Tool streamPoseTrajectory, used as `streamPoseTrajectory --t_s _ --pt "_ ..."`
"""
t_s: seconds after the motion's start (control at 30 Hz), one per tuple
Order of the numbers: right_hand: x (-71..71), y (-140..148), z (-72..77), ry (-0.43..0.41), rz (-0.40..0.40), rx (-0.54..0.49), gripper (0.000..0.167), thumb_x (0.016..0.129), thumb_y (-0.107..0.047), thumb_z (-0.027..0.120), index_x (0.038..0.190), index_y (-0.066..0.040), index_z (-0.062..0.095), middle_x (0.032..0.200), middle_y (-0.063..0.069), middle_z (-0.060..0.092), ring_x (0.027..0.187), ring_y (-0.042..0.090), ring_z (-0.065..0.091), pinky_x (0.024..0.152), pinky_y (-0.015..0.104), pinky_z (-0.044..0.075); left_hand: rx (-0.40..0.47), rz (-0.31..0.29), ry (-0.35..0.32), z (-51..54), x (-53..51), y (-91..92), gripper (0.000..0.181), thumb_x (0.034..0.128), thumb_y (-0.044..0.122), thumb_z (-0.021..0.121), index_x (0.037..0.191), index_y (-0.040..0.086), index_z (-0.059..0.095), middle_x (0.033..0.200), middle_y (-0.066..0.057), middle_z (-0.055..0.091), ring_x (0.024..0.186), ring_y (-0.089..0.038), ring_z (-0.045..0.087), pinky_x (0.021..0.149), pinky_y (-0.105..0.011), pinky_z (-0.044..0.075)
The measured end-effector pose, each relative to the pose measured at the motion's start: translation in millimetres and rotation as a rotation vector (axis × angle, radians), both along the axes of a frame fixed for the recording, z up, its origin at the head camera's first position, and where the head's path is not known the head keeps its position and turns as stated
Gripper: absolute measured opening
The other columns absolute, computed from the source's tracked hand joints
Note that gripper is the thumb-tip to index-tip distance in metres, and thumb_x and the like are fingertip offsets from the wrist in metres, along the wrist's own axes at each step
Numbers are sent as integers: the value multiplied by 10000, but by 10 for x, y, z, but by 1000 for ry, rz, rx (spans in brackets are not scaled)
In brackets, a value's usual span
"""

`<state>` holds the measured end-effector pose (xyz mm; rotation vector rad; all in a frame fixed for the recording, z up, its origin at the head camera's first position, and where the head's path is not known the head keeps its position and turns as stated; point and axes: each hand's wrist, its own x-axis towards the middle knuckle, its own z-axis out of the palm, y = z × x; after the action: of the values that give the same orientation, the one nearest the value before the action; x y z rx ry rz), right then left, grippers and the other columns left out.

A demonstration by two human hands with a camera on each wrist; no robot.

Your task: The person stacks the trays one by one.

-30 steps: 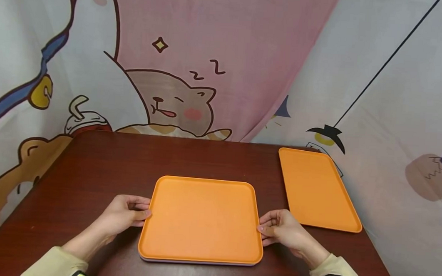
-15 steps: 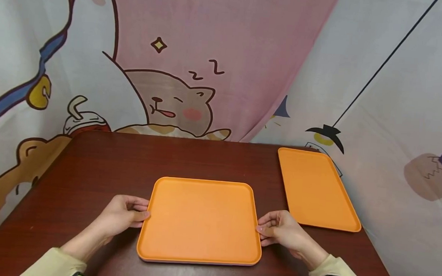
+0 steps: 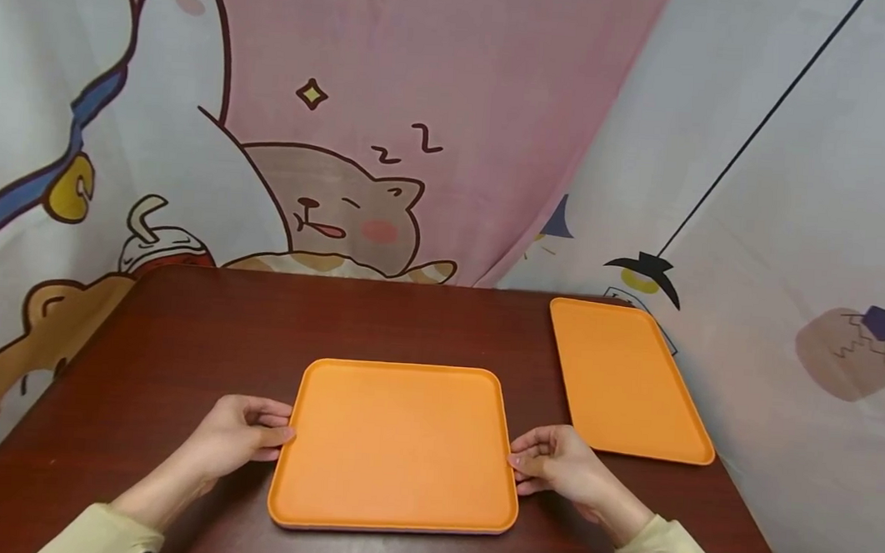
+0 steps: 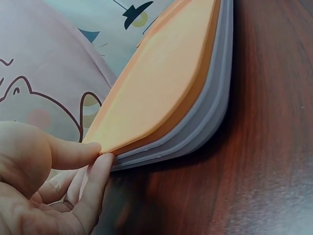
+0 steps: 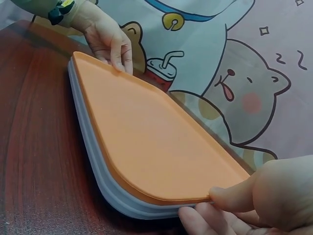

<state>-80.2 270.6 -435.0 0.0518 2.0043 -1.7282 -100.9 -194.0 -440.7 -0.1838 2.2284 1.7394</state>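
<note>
An orange rectangular tray (image 3: 396, 449) lies in front of me, on top of a stack of grey trays (image 4: 215, 98) whose rims show beneath it in both wrist views. My left hand (image 3: 242, 435) pinches the orange tray's left rim, thumb above and fingers at the side and below. On the opposite short side, my right hand (image 3: 564, 464) pinches the rim likewise, thumb on the edge. From the right wrist view, the thumb (image 5: 234, 193) sits on the orange rim and the fingertips lie against the grey rims. The fingers under the rim are partly hidden.
A second orange tray (image 3: 628, 378) lies at the table's right edge, beyond my right hand. The dark brown wooden table (image 3: 176, 338) meets a printed cloth (image 3: 528, 72) with cartoon animals at the back and sides.
The head view drifts slightly, so everything sits a little further left. Both hands keep their hold on the orange tray's rims. Less grey shows under its near edge.
</note>
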Motion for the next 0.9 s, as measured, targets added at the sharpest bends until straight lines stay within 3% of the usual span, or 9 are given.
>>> streamPoseTrajectory --t_s 0.17,0.43,0.7,0.9 --pt "33 131 5 -1 -36 -22 305 1000 -32 717 1200 170 605 983 171 680 851 259 693 773 432 655 -23 -15 9 44 -67 11 351 951 16 765 1250 -138 664 1070 -171 705 915 -253 731 753 -379 653" --pt "77 433 87 0 -96 -42 367 1028 -60 687 1263 187 551 1049 187 683 926 292 699 831 444 645 -82 -49 44 230 -221 80 365 983 72 758 1276 -122 659 1127 -184 704 969 -263 733 785 -402 651" --pt "144 733 145 -7 -186 -40 485 1039 -87 679 1361 219 486 1199 228 649 985 286 688 890 440 629 -76 -108 102 357 -417 344 348 982 85 763 1257 -110 677 1136 -167 723 941 -266 724 773 -386 651" --pt "176 922 177 -1 -238 -39 516 1052 -74 652 1403 235 434 1268 232 633 1026 288 687 925 441 616 -39 -144 100 420 -542 613 339 976 75 766 1257 -98 685 1147 -179 718 1008 -304 724 836 -426 643"
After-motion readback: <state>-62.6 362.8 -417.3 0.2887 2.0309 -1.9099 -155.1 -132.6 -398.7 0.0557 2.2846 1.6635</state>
